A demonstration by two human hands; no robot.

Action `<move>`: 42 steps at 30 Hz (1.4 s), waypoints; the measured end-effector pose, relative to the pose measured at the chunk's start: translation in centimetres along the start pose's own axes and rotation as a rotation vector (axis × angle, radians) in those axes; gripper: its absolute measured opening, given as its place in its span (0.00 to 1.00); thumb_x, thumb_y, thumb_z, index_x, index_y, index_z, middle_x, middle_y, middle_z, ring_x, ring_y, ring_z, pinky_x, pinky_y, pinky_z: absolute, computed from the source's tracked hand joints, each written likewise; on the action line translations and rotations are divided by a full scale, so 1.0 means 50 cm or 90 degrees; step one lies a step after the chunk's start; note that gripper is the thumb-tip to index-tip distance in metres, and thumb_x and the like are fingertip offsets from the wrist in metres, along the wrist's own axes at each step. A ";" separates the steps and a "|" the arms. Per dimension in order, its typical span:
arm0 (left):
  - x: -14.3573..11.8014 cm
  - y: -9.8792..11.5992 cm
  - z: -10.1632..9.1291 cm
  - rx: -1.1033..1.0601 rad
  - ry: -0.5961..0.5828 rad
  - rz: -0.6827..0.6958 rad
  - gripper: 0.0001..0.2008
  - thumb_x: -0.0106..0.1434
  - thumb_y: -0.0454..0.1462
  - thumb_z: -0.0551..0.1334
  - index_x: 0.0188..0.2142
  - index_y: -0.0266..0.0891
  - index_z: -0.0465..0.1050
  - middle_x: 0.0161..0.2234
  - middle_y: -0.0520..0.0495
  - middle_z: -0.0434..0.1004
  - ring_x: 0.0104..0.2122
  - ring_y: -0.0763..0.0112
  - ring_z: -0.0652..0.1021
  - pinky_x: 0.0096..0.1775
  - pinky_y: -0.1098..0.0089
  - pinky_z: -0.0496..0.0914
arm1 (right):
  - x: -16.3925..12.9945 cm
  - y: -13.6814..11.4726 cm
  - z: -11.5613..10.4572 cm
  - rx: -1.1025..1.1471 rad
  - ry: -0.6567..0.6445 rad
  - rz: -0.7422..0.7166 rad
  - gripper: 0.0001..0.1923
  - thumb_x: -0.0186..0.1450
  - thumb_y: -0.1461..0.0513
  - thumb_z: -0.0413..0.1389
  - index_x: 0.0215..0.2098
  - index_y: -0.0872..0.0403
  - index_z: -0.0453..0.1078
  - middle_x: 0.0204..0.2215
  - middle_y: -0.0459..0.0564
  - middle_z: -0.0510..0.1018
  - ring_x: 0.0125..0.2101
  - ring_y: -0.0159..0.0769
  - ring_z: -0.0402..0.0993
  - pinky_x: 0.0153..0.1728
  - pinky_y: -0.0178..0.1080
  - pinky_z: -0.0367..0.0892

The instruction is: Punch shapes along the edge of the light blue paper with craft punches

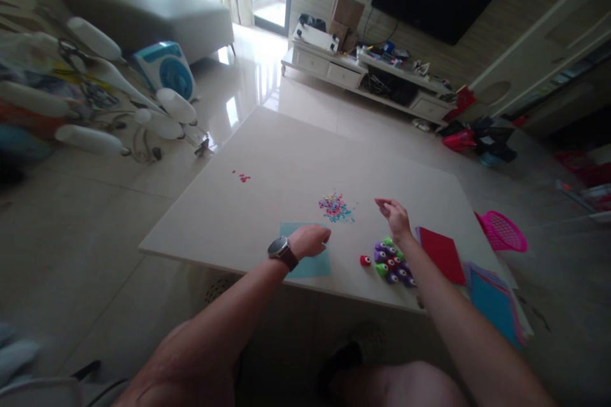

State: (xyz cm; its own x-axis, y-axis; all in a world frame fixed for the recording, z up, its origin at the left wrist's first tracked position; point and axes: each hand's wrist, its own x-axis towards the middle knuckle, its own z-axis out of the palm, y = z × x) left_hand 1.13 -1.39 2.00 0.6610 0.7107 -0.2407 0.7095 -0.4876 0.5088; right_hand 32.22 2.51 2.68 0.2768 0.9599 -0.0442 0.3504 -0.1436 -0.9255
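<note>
On the near edge of the white table (267,159), your left hand (312,240) rests knuckles-up on the light blue paper sheet (310,264), fingers curled loosely; can't tell if they pinch anything. Your right hand (394,216) hovers right of the confetti pile (335,207), fingertips drawn narrow together, holding nothing that shows. Just near of it sits the cluster of small craft punches (394,262), with one red punch (365,260) apart on the left. Risk, as I read it: your right forearm passes right over the punches and the red paper stack (442,254), so a low sweep could knock them off the near edge or scatter the confetti. Pink basket (503,230) overhangs the right edge. Glossy tile floor, TV console far.
</note>
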 end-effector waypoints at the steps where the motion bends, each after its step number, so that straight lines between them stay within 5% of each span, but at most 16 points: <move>1: -0.006 0.009 -0.006 0.005 0.004 0.000 0.13 0.65 0.31 0.62 0.47 0.42 0.81 0.45 0.43 0.85 0.46 0.60 0.83 0.47 0.66 0.75 | -0.037 -0.010 -0.028 -0.009 0.005 -0.004 0.13 0.62 0.51 0.55 0.40 0.47 0.74 0.50 0.54 0.84 0.58 0.45 0.77 0.66 0.53 0.66; 5: -0.041 0.072 -0.015 0.025 0.027 0.012 0.14 0.66 0.31 0.60 0.48 0.40 0.80 0.47 0.41 0.85 0.48 0.59 0.83 0.49 0.64 0.75 | -0.265 -0.025 -0.146 -0.131 -0.026 -0.011 0.20 0.60 0.48 0.59 0.43 0.51 0.79 0.48 0.57 0.85 0.55 0.53 0.79 0.65 0.59 0.67; 9: -0.107 0.176 0.007 0.038 0.035 0.058 0.13 0.66 0.32 0.62 0.48 0.41 0.80 0.46 0.42 0.85 0.47 0.59 0.83 0.48 0.64 0.74 | -0.583 0.038 -0.217 -0.315 -0.094 -0.001 0.25 0.67 0.46 0.54 0.50 0.52 0.81 0.57 0.61 0.82 0.59 0.55 0.77 0.66 0.59 0.67; 12: -0.193 0.256 0.049 0.050 0.043 0.083 0.11 0.66 0.32 0.62 0.46 0.42 0.80 0.45 0.43 0.85 0.45 0.60 0.84 0.47 0.66 0.74 | -0.811 0.122 -0.195 -0.399 0.004 -0.071 0.31 0.73 0.48 0.44 0.64 0.49 0.76 0.66 0.58 0.74 0.66 0.52 0.71 0.65 0.57 0.71; 14: -0.272 0.291 0.090 0.057 0.050 0.083 0.10 0.67 0.32 0.61 0.45 0.42 0.79 0.44 0.44 0.85 0.45 0.61 0.84 0.48 0.65 0.74 | -0.930 0.170 -0.152 -0.452 0.087 -0.109 0.34 0.73 0.50 0.45 0.77 0.40 0.60 0.71 0.49 0.68 0.72 0.51 0.62 0.65 0.60 0.72; 18: -0.469 0.292 0.185 0.054 0.154 -0.023 0.12 0.67 0.32 0.60 0.46 0.44 0.78 0.51 0.43 0.83 0.55 0.57 0.80 0.66 0.56 0.66 | -1.062 0.217 -0.069 -0.565 0.175 -0.218 0.47 0.68 0.53 0.53 0.82 0.51 0.44 0.75 0.56 0.60 0.76 0.68 0.43 0.69 0.75 0.55; 22: -0.646 0.244 0.243 0.122 0.243 -0.182 0.26 0.67 0.30 0.56 0.62 0.45 0.76 0.72 0.45 0.68 0.73 0.57 0.64 0.76 0.54 0.50 | -1.081 0.201 -0.060 -0.650 0.183 -0.294 0.48 0.67 0.55 0.54 0.82 0.51 0.45 0.77 0.57 0.52 0.77 0.69 0.40 0.69 0.75 0.53; 26: -0.727 0.225 0.253 0.141 0.280 -0.274 0.33 0.72 0.38 0.55 0.76 0.53 0.59 0.77 0.49 0.56 0.78 0.49 0.50 0.74 0.37 0.45 | -1.053 0.174 -0.092 -0.655 0.180 -0.283 0.40 0.69 0.55 0.51 0.79 0.50 0.56 0.77 0.56 0.53 0.77 0.65 0.42 0.67 0.71 0.59; 29: -0.726 0.227 0.252 0.159 0.289 -0.375 0.36 0.73 0.40 0.54 0.79 0.52 0.49 0.79 0.47 0.50 0.79 0.46 0.43 0.71 0.31 0.50 | -1.031 0.179 -0.098 -0.645 0.205 -0.276 0.37 0.68 0.54 0.51 0.76 0.50 0.63 0.76 0.56 0.58 0.76 0.68 0.45 0.66 0.72 0.61; 33: -0.695 0.211 0.259 0.164 0.313 -0.497 0.39 0.72 0.43 0.57 0.79 0.42 0.47 0.80 0.38 0.43 0.77 0.37 0.50 0.67 0.40 0.63 | -1.009 0.209 -0.082 -0.615 0.260 -0.256 0.36 0.69 0.53 0.49 0.74 0.51 0.65 0.74 0.60 0.61 0.75 0.70 0.47 0.64 0.72 0.62; 37: -0.653 0.187 0.260 0.166 0.320 -0.480 0.40 0.71 0.43 0.59 0.79 0.40 0.51 0.79 0.34 0.47 0.76 0.33 0.54 0.64 0.42 0.67 | -0.965 0.221 -0.086 -0.630 0.265 -0.176 0.36 0.69 0.52 0.48 0.73 0.51 0.68 0.75 0.58 0.61 0.75 0.70 0.48 0.63 0.71 0.65; 42: -0.601 0.161 0.211 0.167 0.279 -0.491 0.32 0.74 0.41 0.54 0.75 0.34 0.61 0.76 0.29 0.56 0.74 0.34 0.58 0.64 0.42 0.67 | -0.861 0.201 -0.149 -0.653 0.171 -0.053 0.35 0.65 0.50 0.49 0.65 0.53 0.76 0.72 0.56 0.67 0.71 0.69 0.58 0.65 0.65 0.65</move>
State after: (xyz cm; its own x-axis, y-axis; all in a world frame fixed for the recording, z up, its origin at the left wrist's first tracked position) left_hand -10.43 -32.03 4.61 -0.1303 0.9887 -0.0736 0.9829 0.1385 0.1216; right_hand 30.51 -42.04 -1.92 0.3619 0.9093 0.2053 0.9293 -0.3343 -0.1571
